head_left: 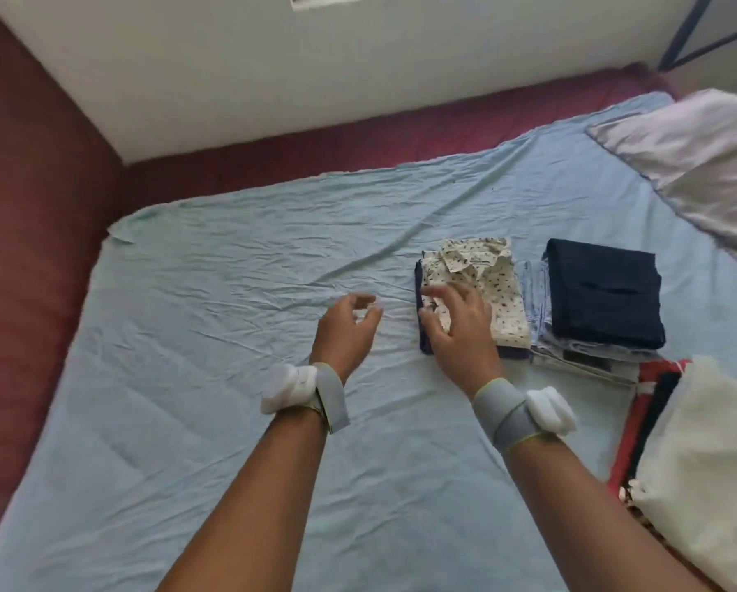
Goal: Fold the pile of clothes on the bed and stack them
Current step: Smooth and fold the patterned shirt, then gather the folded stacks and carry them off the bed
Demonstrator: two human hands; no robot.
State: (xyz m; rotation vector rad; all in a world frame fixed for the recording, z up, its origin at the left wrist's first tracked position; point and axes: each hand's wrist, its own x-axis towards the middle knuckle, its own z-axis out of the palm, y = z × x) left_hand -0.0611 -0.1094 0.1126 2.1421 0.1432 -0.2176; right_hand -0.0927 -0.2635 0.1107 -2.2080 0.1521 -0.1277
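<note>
A: Cream collared shirt w/ small dark print (482, 284), folded, sitting on top of dark navy folded garment (422, 309), roughly mid-sheet on pale blue wrinkled bedsheet (213, 318). Just right of shirt: dark navy folded trousers (603, 292) stacked on light blue-and-white folded clothes (533, 292).

B: Hands?

A: Right hand (458, 322) spread over shirt's near-left corner, fingers fanned fairly wide, gripping nothing; touching fabric or hovering just above, can't tell. Left hand (349, 326) left of shirt, above bare sheet, fingers loosely curled, holding nothing. Blurred, so prob. moving.

B: Risks?

A: Main one: dragging right hand sideways across shirt. Top layer thin, likely slippery on navy piece below; could slide off-centre or pop fold open at collar. Navy edge already poking out left of shirt, so stack not squared; pressing on that corner could tip shirt further.

B: Anything else?

A: Two stacks nearly touching. Shoving shirt pile right would bump blue-and-white layers, maybe skew trousers on top. Also soft mattress under sheet: leaning weight near shirt would dip surface, tilt both piles.

B: More left to fold?

A: Near-right of shirt, at frame edge: white bunched cloth (708, 455) over red-and-dark striped fabric (640, 420). Looks unfolded, but partly cut off. Pulling those across could sweep into finished stacks. Grey-white pillow (691, 151) far right of shirt, out of harm's way.
</note>
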